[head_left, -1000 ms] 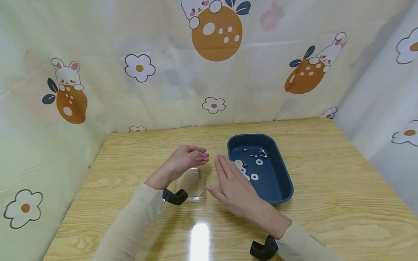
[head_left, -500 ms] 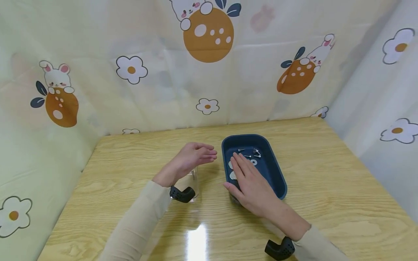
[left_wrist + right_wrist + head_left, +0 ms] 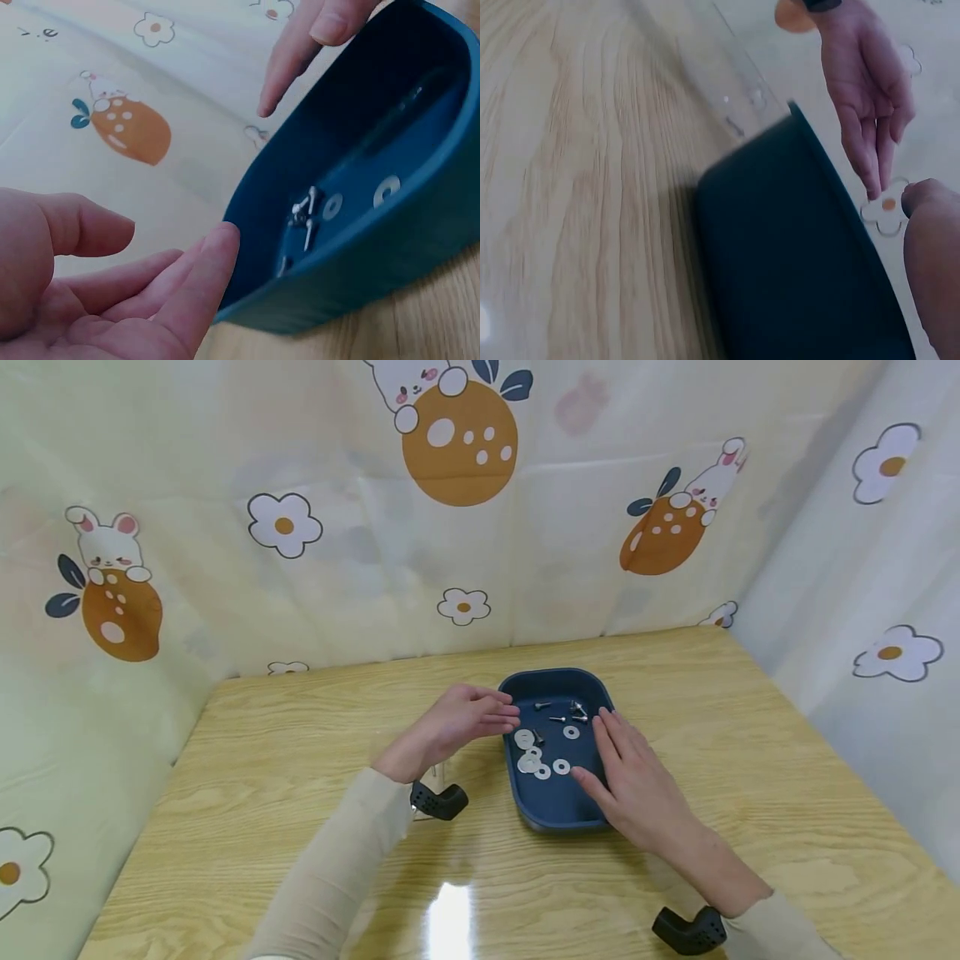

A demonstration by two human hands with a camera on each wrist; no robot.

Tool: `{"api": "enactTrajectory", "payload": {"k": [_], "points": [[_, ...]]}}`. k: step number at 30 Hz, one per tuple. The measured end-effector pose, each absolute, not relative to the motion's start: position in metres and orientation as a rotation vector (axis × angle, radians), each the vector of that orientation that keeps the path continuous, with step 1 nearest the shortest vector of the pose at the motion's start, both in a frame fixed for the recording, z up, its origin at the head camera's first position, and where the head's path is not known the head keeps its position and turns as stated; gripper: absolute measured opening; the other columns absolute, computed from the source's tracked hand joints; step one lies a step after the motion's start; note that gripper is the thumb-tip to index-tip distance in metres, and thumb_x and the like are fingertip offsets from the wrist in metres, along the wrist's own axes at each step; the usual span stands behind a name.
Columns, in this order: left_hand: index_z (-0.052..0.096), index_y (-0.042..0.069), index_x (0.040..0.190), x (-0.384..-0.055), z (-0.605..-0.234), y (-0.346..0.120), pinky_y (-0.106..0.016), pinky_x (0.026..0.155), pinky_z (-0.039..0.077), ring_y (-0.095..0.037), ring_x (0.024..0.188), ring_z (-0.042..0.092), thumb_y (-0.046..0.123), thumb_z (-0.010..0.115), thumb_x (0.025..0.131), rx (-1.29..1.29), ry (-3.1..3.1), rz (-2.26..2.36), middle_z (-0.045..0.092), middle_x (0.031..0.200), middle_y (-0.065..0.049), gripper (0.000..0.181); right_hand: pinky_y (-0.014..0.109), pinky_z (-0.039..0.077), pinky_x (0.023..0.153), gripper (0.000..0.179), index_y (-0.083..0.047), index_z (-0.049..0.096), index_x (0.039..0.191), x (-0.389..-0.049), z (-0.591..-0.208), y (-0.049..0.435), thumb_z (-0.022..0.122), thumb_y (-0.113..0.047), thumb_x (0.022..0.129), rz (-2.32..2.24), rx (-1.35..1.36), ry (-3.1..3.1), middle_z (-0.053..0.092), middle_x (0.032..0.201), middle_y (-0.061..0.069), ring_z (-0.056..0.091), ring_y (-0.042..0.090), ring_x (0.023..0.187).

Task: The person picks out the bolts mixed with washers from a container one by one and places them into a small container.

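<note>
A dark blue tray (image 3: 566,806) sits on the table, holding several small screws (image 3: 577,710) and several flat white washers (image 3: 528,763). At its far left rim my left hand (image 3: 468,727) reaches over with extended fingers and holds nothing. In the left wrist view its fingertips (image 3: 223,238) are at the rim; whether they touch it I cannot tell. My right hand (image 3: 641,781) hovers at the tray's right side, fingers straight, thumb over the inside, covering part of the right rim. A clear plastic box (image 3: 720,60) is mostly hidden under my left wrist in the head view.
The wooden table (image 3: 675,685) reaches to a patterned curtain (image 3: 360,568) at the back and sides. Light glares off the table (image 3: 450,918) near the front. Each wrist wears a black camera mount (image 3: 441,802).
My right hand has passed over the tray from its left side to its right side. My left hand has moved right, from above the clear box to the tray's left rim.
</note>
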State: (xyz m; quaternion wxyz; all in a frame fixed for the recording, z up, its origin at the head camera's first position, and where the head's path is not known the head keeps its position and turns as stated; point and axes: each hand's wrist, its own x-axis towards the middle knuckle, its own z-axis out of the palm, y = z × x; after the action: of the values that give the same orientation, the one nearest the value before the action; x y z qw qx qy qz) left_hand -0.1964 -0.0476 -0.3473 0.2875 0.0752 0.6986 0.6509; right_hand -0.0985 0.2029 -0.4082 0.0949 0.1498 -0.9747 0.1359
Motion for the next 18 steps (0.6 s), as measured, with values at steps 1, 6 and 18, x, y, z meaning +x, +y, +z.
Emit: {"api": "enactTrajectory", "payload": {"k": [1, 6, 18], "points": [[0.051, -0.007, 0.137, -0.197, -0.347, -0.044, -0.035, 0.102, 0.054, -0.030, 0.121, 0.064, 0.008, 0.046, 0.105, 0.210, 1.861, 1.732, 0.063, 0.132, -0.021, 0.036, 0.056, 0.024, 0.123, 0.078, 0.007, 0.026, 0.153, -0.098, -0.409, 0.206, 0.046, -0.050, 0.102, 0.401, 0.428, -2.896, 0.023, 0.161, 0.025, 0.021, 0.041, 0.150], [0.046, -0.009, 0.141, -0.197, -0.350, -0.028, -0.037, 0.108, 0.050, -0.032, 0.126, 0.060, 0.009, 0.045, 0.105, 0.255, 1.863, 1.671, 0.055, 0.141, -0.026, 0.040, 0.057, 0.022, 0.123, 0.080, 0.008, 0.023, 0.153, -0.095, -0.412, 0.220, 0.043, -0.052, 0.103, 0.426, 0.367, -2.920, 0.021, 0.161, 0.027, 0.021, 0.043, 0.149], [0.051, -0.001, 0.080, -0.203, -0.366, 0.004, -0.023, 0.077, 0.049, -0.016, 0.075, 0.050, 0.009, 0.044, 0.102, 0.262, 1.904, 1.555, 0.041, 0.074, -0.003, 0.025, 0.061, 0.022, 0.121, 0.087, 0.008, 0.019, 0.154, -0.093, -0.417, 0.235, 0.042, -0.057, 0.101, 0.487, 0.290, -2.977, 0.017, 0.162, 0.027, 0.017, 0.045, 0.149]]}}
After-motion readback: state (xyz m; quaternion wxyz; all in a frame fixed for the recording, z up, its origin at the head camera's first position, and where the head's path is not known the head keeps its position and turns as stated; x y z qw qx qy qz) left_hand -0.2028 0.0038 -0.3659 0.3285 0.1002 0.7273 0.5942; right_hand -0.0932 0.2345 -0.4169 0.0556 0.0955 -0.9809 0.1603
